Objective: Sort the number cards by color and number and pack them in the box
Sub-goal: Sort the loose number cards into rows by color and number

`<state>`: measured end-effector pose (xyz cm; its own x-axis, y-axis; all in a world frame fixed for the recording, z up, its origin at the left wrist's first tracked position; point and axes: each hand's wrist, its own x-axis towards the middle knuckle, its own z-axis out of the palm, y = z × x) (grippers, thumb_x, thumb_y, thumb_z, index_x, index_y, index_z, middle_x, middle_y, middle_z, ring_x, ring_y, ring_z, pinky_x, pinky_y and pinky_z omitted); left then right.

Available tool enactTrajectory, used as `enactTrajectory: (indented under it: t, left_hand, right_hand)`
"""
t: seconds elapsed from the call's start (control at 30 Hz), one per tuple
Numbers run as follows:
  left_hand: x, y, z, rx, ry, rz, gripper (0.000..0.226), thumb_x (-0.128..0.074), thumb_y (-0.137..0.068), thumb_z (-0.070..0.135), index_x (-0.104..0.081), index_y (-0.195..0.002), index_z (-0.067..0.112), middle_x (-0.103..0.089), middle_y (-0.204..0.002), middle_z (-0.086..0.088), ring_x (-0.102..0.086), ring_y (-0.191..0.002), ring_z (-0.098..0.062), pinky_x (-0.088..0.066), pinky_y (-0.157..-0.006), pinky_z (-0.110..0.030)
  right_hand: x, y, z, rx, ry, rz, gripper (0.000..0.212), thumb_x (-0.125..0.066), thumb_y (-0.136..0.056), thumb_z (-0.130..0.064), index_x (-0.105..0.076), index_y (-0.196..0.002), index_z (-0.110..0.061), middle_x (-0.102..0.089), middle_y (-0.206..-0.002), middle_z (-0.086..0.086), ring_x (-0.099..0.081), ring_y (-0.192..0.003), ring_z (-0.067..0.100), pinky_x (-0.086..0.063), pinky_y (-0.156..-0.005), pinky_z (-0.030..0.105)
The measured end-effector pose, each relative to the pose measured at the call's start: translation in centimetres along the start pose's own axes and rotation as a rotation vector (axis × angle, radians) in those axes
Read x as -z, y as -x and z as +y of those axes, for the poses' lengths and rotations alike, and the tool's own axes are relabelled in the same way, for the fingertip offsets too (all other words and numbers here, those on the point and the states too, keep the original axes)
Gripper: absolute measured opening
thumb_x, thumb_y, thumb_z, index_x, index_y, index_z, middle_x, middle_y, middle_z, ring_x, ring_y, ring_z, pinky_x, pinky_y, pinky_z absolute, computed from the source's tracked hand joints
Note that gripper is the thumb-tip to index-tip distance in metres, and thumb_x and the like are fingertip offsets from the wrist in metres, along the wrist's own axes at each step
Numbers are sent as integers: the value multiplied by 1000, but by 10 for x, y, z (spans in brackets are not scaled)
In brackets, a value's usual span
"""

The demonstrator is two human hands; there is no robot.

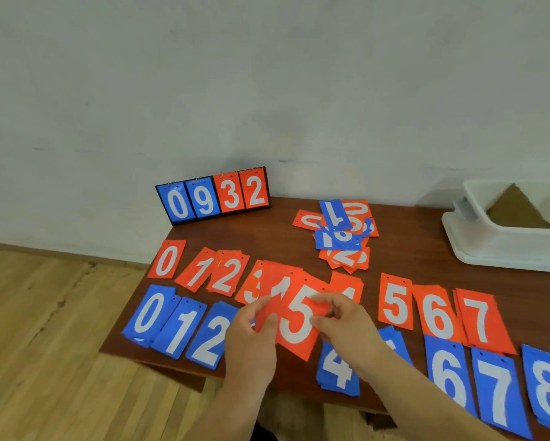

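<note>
We hold two red cards fanned above the near middle of the brown table [426, 224], forearms reaching in from the bottom edge. Our left hand [251, 329] pinches the red 1 card [275, 296] by its left edge, thumb on top; our right hand [343, 323] pinches the right edge of the red 5 card [299, 323], fingers curled against its face. Both cards stand long axis running away from us, tilted slightly clockwise, digits upright to our eye.

Beneath the hands lie two sorted rows of small piles. The blue row [178, 326], nearer us, reads 0, 1, 2, then 4, a partly hidden pile, 6, 7, 8. The red row [222, 275] behind it reads 0, 1, 2, 3, a pile largely hidden by the held cards, then 5, 6, 7. All lie portrait, tops toward the wall.

Farther back an unsorted heap [343, 233] of red and blue cards lies at mixed angles, a blue 1 upside down on top. At far right sits the open white box [490, 246]. Against the wall, a flip scoreboard [215, 195] shows 0 9 3 2.
</note>
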<state>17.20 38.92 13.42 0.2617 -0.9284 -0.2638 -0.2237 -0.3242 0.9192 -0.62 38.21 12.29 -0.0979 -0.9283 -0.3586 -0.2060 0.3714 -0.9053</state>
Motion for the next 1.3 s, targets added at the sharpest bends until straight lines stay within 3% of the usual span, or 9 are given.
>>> enactTrajectory:
  t: [0.07, 0.2, 0.3, 0.4, 0.47, 0.57, 0.8, 0.93, 1.3]
  left_hand:
    - [30, -30, -3, 18, -12, 12, 22, -60, -102, 28, -66, -116, 44, -64, -121, 16, -64, -111, -10, -62, -86, -34]
    - [102, -108, -10, 34, -91, 109, 28, -57, -102, 20, -68, -117, 40, -67, -117, 13, -68, -99, -10, -56, -68, -19]
    - [143, -168, -21, 66, -123, 148, 32, -58, -100, 16, -70, -121, 36, -70, -116, 7, -72, -91, -15, -61, -68, -29]
    - [166, -218, -35, 87, -214, 109, 31, -58, -100, 16, -68, -124, 34, -69, -112, 8, -71, -79, -11, -57, -59, -24]
    - [172, -250, -46, 61, -333, 52, 32, -59, -100, 18, -65, -128, 32, -67, -123, 6, -67, -96, -8, -57, -76, -23]
    - [167, -290, -61, 40, -433, -76, 35, -59, -101, 18, -63, -134, 28, -62, -134, 4, -61, -119, -14, -56, -98, -33]
    - [140, -337, -87, -72, -786, -276, 40, -62, -99, 27, -56, -138, 25, -63, -131, 3, -60, -121, -16, -51, -100, -31]
    - [133, -341, -88, -151, -1161, -309, 53, -63, -96, 42, -48, -145, 33, -44, -147, 0, -41, -137, -23, -41, -111, -40]
    - [112, -318, -75, -246, -1115, -359, 54, -52, -97, 54, -42, -145, 31, -45, -146, 1, -42, -135, -21, -41, -110, -38]
  right_hand:
    - [-24, -25, -13, 39, 91, 45, 30, -71, -93, -15, -66, -116, -34, -64, -97, 4, -68, -83, 24, -60, -76, 45]
    - [-75, -75, -47, 50, 165, 75, 31, -64, -99, -19, -59, -120, -40, -57, -107, -15, -61, -88, 4, -56, -66, 19]
    - [-107, -111, -63, 22, 206, 94, 32, -63, -99, -20, -58, -122, -42, -56, -114, -13, -58, -89, 2, -58, -75, 23]
    - [-133, -140, -70, -45, 241, 114, 32, -63, -99, -21, -57, -121, -44, -57, -115, -13, -58, -87, 1, -55, -69, 21]
    - [-146, -153, -72, -103, 263, 114, 31, -62, -100, -24, -55, -120, -47, -54, -112, -15, -59, -87, 3, -55, -64, 20]
    - [-158, -167, -67, -179, 274, 141, 29, -61, -100, -23, -54, -117, -46, -53, -103, -21, -60, -83, 2, -54, -59, 19]
    - [-164, -188, -46, -300, 326, 157, 28, -58, -101, -21, -59, -122, -40, -61, -114, -12, -64, -85, 2, -52, -57, 14]
    - [-166, -198, -42, -333, 372, 131, 27, -57, -102, -25, -57, -123, -42, -60, -118, -9, -66, -96, 10, -58, -64, 20]
    - [-130, -194, -28, -300, 429, 119, 30, -53, -103, -22, -56, -126, -40, -58, -134, -4, -63, -110, 17, -58, -69, 20]
